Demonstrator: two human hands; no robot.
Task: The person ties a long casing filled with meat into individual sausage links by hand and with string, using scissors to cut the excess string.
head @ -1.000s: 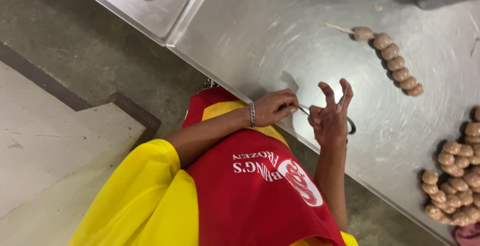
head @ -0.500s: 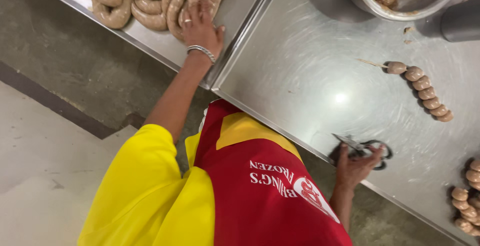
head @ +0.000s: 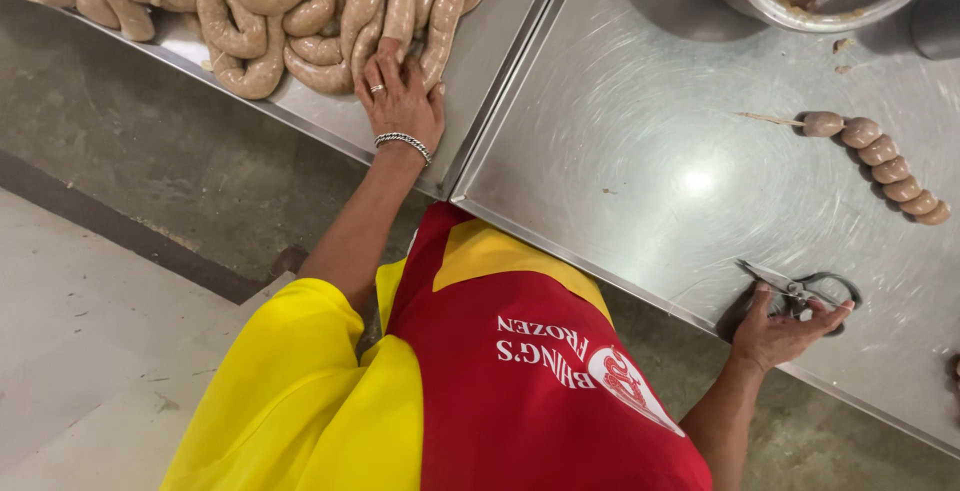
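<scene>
Under the right hand (head: pixel 778 331), scissors (head: pixel 800 291) loosely in its grip; left hand (head: pixel 402 99) flat, released, against sausage coils (head: pixel 300 11).

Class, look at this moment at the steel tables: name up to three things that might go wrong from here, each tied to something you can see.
1. The right hand rests on the scissors near the table edge; the blades might nick fingers, or the scissors might slide off.
2. The left hand reaches into the pile of sausages while the two hands are far apart, so one is likely unwatched.
3. The linked string lies loose and may roll.
</scene>
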